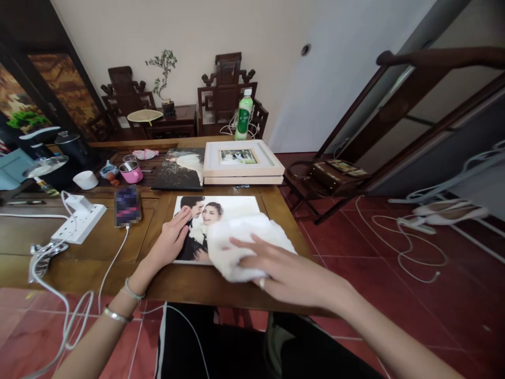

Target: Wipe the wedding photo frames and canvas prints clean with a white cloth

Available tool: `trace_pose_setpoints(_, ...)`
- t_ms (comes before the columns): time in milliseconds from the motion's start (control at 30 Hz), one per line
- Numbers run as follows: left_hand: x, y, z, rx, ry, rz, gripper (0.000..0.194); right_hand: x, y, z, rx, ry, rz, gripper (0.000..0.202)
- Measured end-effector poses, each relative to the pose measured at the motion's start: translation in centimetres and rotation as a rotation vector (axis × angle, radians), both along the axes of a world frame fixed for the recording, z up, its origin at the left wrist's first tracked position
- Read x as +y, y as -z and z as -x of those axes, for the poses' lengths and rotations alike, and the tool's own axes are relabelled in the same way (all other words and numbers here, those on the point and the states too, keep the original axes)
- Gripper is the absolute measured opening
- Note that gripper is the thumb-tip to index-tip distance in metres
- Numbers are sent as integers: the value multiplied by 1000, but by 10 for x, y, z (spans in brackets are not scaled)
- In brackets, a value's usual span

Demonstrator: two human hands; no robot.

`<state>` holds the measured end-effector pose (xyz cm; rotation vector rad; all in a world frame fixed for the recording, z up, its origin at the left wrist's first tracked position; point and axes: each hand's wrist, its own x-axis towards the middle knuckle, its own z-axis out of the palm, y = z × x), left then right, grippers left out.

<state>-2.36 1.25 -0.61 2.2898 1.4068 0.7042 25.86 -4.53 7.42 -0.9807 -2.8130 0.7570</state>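
Note:
A photo panel (pixel 193 226) showing a couple lies flat on the wooden table (pixel 158 284). My left hand (pixel 172 237) rests on the panel's left edge, its fingers stretched out and holding nothing. With my right hand (pixel 272 263) I grip a white cloth (pixel 244 231), bunched over the right part of the panel and hiding much of it. The cloth hangs a little past the panel's lower right edge.
Behind the panel are stacked light frames (pixel 244 172), a dark photo panel (pixel 177 171) and a green bottle (pixel 243 116). To the left are a phone (pixel 127 205), a pink cup (pixel 131 172), a white power strip (pixel 82 223) and loose cables. A wooden chair (pixel 335 179) stands right.

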Motion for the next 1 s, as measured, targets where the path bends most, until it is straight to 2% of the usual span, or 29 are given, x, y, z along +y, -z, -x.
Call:
trace_pose_setpoints(100, 0, 0, 1, -13, 9, 0, 45, 45, 20, 10, 42, 27, -122, 56)
trace_pose_setpoints(200, 2, -1, 3, -39, 23, 7, 45, 88, 38, 19, 29, 125, -273, 52)
trace_pose_setpoints(267, 4, 0, 5, -73, 26, 26, 44, 108, 45, 23, 17, 172, -358, 48)
trace_pose_setpoints(333, 5, 1, 6, -117, 24, 53, 44, 115, 49, 26, 16, 206, -410, 47)
trace_pose_setpoints(433, 5, 3, 6, -125, 14, 56, 44, 104, 48, 26, 33, 213, -399, 46)
trace_pose_setpoints(533, 3, 3, 3, -66, -12, 29, 46, 72, 40, 24, 52, 151, -309, 46)
trace_pose_setpoints(700, 0, 4, 1, -31, -24, 15, 46, 5, 12, 20, -1, 35, -112, 49)
trace_pose_setpoints(800, 0, 3, 1, -7, -31, 22, 47, -22, -4, 18, -23, -29, 15, 48)
trace_pose_setpoints(900, -1, 3, 1, 22, -29, 22, 47, -30, -11, 19, -17, -36, 92, 45)
trace_pose_setpoints(1000, -1, 1, 1, 42, -23, 25, 48, -16, -7, 23, -12, -21, 121, 47)
